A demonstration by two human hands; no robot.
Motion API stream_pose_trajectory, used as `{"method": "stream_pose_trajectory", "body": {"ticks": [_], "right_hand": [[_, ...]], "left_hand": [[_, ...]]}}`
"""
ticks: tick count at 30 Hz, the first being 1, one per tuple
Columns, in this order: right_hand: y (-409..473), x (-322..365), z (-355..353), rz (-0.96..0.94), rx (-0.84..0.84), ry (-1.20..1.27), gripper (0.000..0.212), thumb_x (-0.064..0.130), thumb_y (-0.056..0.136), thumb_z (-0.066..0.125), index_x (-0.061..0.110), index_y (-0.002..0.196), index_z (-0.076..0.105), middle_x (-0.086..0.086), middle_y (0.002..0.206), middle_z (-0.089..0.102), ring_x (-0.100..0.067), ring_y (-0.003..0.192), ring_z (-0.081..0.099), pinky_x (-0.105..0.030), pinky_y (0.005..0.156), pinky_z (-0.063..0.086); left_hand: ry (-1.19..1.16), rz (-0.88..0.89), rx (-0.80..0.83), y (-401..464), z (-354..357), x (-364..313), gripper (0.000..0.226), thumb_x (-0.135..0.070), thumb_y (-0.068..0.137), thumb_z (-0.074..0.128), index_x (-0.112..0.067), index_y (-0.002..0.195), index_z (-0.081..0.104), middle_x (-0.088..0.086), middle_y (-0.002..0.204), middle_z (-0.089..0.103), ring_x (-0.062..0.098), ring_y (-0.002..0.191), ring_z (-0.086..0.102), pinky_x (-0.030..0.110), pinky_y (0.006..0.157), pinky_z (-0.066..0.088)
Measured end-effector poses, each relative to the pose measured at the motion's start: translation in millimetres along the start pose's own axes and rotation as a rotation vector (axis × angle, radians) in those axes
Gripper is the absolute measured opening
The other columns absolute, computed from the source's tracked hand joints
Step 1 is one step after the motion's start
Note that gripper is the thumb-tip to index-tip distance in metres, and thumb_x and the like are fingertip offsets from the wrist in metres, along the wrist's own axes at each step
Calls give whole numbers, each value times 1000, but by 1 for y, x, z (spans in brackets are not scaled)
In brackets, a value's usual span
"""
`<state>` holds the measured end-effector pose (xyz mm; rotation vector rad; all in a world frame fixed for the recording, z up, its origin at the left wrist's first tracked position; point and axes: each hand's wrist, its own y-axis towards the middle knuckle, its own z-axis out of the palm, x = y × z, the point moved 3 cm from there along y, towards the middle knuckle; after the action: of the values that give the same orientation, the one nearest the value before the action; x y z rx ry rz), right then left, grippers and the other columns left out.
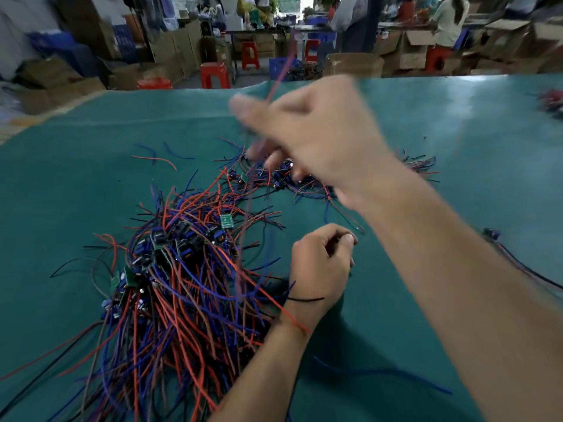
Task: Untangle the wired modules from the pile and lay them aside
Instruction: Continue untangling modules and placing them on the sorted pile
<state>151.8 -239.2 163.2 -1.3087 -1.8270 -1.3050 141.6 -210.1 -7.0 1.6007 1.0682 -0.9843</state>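
My right hand [316,138] is up in the air over the green table [457,141]. It is all blurry. I can see a thin red wire [275,83] running up from my fingers, so I am pinching it, but the wire is smeared and I cannot tell where its top ends. My hand hides part of the small heap of wired modules [274,175] lying behind it.

My left hand [320,263] sits low, just beside the big pile [182,269]. Its fingers are curled and the thumb meets the first finger. Something tiny may be held there, but I cannot tell what it is.

The big pile is a mess of red, blue and black wires with little green boards mixed in. The wires run off the bottom edge. One more module [491,233] peeks out from behind my right arm, and the arm covers the rest. Something red at the far right edge [553,102] is too blurry to name.
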Motion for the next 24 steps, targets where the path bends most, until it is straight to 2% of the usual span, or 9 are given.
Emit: {"method": "stream_pose_trajectory", "body": {"ticks": [1, 3, 4, 6, 9, 11, 16, 19, 24], "right_hand": [[9, -4, 17, 29, 149, -122, 56, 57, 92, 66, 5, 76, 78, 2, 67, 76, -19, 58, 73, -17, 41, 44], [24, -26, 34, 96, 343, -334, 60, 61, 93, 60, 6, 79, 78, 0, 68, 76, -18, 64, 74, -22, 44, 50], [33, -40, 35, 118, 358, -435, 58, 60, 95, 59, 6, 81, 77, -3, 69, 76, -21, 67, 75, -27, 49, 54], [49, -73, 22, 131, 280, -691, 48, 52, 97, 58, 9, 85, 75, -13, 79, 73, -33, 83, 71, -34, 72, 58], [57, -119, -2, 246, 225, -955, 25, 35, 95, 61, 16, 107, 71, -19, 115, 68, -39, 105, 65, -45, 94, 55], [52, -141, -9, 302, 231, -1001, 25, 31, 97, 61, 15, 114, 69, -15, 121, 67, -38, 108, 64, -47, 94, 55], [47, -159, -14, 234, -19, -1050, 26, 35, 97, 66, 14, 111, 70, -11, 118, 65, -40, 106, 65, -49, 87, 56], [51, -165, -17, 238, -69, -1063, 32, 38, 95, 69, 15, 116, 63, -9, 121, 61, -40, 110, 62, -45, 83, 50], [53, -170, -24, 174, -77, -1069, 10, 28, 96, 67, 20, 102, 69, -10, 113, 65, -39, 102, 63, -44, 79, 52]], "left_hand": [[8, 8, -5, 0, -1, 0, 27, -6, 93, 57, -20, 70, 63, -5, 53, 59, 0, 47, 52, 16, 51, 39], [-30, -11, -19, 1, -1, 2, 24, -10, 94, 56, -19, 72, 63, -5, 52, 59, 4, 48, 53, 24, 53, 48], [-60, -21, -28, 1, -1, 3, 23, -15, 94, 55, -20, 74, 64, -4, 52, 59, 7, 49, 55, 31, 55, 53], [-75, -20, -36, 1, -1, 4, 22, -28, 92, 51, -21, 75, 64, -3, 53, 61, 11, 51, 56, 37, 60, 54], [-46, -20, -40, 2, 0, 6, 25, -37, 89, 48, -21, 77, 63, -5, 55, 64, 12, 54, 59, 40, 65, 55], [-36, -11, -51, 3, 0, 9, 25, -38, 89, 48, -22, 77, 63, -7, 54, 64, 13, 56, 61, 41, 65, 56], [-49, -5, -72, 3, -1, 8, 28, -39, 89, 45, -20, 78, 62, -5, 54, 65, 14, 52, 61, 40, 62, 56], [-43, -6, -74, 3, -1, 9, 28, -38, 89, 46, -19, 77, 63, -5, 53, 65, 14, 52, 60, 40, 62, 56], [-51, -10, -79, 1, -1, 7, 26, -38, 88, 46, -21, 77, 63, -5, 52, 64, 15, 52, 60, 41, 62, 56]]}}
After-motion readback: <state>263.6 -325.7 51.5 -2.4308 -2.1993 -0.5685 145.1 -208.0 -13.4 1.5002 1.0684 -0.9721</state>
